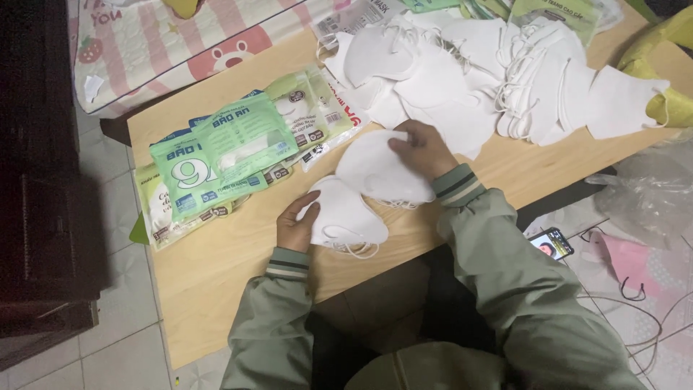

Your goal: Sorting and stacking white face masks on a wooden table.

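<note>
Two hands work on a big, flat wooden table (216, 267) with a smooth, pale top. I see a large heap of white masks (498, 79) at the far side, soft and curved, with thin ear loops tangled over them. Left of the heap lies a fan of shiny green packets (231, 155), flat and crinkly. A clear plastic bag (650, 195) sits off the right edge, all wrinkled. A small phone (552, 244) lies on the floor below it.

I see the right hand (426, 150) with its fingers bent, pinching the top edge of one white mask (379, 173). That mask is smooth, rounded like a shell, and it rests near the middle of the table. The left hand (296, 224) curls its fingers around the side of a second white mask (346, 217), which lies just under the first, touching it, with thin loops sticking out below.
</note>
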